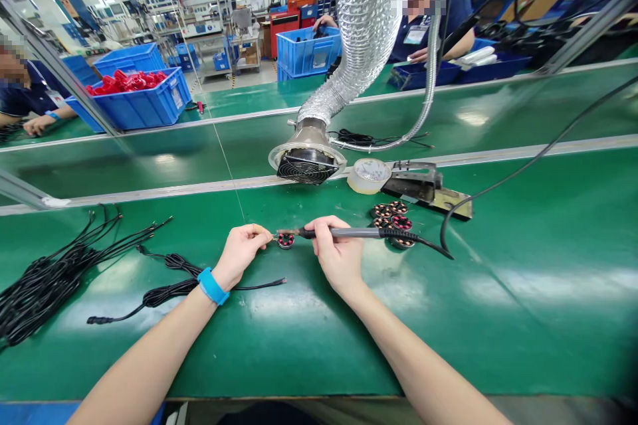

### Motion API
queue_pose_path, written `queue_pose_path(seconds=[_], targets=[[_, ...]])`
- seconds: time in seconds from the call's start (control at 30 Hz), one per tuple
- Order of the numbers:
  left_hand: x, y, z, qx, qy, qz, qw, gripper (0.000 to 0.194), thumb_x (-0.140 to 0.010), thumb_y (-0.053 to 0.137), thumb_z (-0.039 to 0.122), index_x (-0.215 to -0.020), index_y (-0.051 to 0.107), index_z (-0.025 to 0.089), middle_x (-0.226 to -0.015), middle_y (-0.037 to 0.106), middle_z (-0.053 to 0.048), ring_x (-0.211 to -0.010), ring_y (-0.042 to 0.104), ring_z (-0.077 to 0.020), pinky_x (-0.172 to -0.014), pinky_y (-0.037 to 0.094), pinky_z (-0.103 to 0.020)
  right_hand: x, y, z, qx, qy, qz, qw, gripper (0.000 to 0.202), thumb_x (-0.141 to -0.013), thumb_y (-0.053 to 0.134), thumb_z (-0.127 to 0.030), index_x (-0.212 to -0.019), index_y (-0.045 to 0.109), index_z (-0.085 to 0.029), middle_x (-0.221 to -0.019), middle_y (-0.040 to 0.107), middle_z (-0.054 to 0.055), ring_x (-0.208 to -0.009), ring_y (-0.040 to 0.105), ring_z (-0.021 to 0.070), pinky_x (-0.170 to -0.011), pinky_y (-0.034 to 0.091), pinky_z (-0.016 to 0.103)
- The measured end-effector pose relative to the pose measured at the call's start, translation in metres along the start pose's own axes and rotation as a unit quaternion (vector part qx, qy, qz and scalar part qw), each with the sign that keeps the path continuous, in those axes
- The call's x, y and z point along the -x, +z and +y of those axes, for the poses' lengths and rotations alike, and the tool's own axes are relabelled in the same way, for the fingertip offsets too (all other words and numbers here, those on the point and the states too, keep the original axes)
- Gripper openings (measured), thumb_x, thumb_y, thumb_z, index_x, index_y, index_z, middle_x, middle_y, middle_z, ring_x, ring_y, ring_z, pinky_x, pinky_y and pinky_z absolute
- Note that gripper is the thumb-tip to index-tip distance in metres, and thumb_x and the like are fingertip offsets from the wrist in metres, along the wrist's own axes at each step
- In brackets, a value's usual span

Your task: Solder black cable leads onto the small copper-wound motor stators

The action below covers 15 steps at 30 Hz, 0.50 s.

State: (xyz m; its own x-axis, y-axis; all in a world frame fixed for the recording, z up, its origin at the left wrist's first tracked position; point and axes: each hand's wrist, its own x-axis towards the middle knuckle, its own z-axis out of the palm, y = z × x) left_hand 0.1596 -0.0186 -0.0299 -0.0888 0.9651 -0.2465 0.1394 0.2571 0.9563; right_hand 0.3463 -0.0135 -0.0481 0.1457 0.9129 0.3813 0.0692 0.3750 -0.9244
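Note:
A small round motor stator (pixel 286 241) with reddish coils rests on the green bench between my hands. My right hand (pixel 339 254) is closed around a soldering iron (pixel 357 232), whose tip points left and lies over the stator's upper edge; contact cannot be made out. At the stator's left side, my left hand (pixel 240 254) pinches the end of a thin solder wire (pixel 226 158) that comes down from above. Several more stators (pixel 393 220) are grouped to the right, behind the iron's handle. A coiled black cable (pixel 172 289) lies beside my left wrist.
A fume-extraction duct (pixel 308 156) hangs just beyond the stator. Behind it stand a tape roll (pixel 369 174) and an iron holder (pixel 426 189). A heap of black cables (pixel 50 285) covers the left. The iron's cord (pixel 528 169) arcs rightward. Co-workers sit across the bench.

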Motion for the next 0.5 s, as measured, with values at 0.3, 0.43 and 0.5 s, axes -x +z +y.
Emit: queue_pose_path(seconds=[0.3,0.43,0.5], targets=[[0.0009,-0.0001,0.0012,0.002,0.000,0.004,1.000,0.021,-0.068,0.075,0.036,-0.069,0.070,0.016,-0.060,0.059,0.001,-0.047,0.035,-0.0070,-0.048,0.024,-0.024,-0.0006,0.0005,-0.0024,0.001,0.001,0.005,1.000,0.033,-0.097,0.053,-0.041,-0.077,0.067,-0.019,-0.065,0.064,0.002,-0.062,0.063,0.0172,-0.054,0.047,0.026],[0.0012,0.0000,0.0015,0.001,0.003,0.005,1.000,0.021,-0.068,0.075,0.036,-0.069,0.070,0.016,-0.060,0.059,0.000,-0.048,0.036,-0.0076,-0.048,0.024,-0.024,-0.0009,0.0006,-0.0026,0.002,0.002,0.006,1.000,0.033,-0.097,0.053,-0.041,-0.077,0.067,-0.020,-0.066,0.065,0.003,-0.063,0.064,0.0178,-0.055,0.048,0.027],[0.0013,0.0002,0.0019,0.000,0.003,0.004,1.000,0.022,-0.067,0.075,0.037,-0.069,0.070,0.016,-0.059,0.059,0.001,-0.048,0.036,-0.0076,-0.048,0.025,-0.024,-0.0012,0.0006,-0.0027,0.004,0.002,0.006,1.000,0.033,-0.097,0.054,-0.041,-0.076,0.067,-0.019,-0.066,0.065,0.003,-0.064,0.064,0.0180,-0.055,0.048,0.027]])
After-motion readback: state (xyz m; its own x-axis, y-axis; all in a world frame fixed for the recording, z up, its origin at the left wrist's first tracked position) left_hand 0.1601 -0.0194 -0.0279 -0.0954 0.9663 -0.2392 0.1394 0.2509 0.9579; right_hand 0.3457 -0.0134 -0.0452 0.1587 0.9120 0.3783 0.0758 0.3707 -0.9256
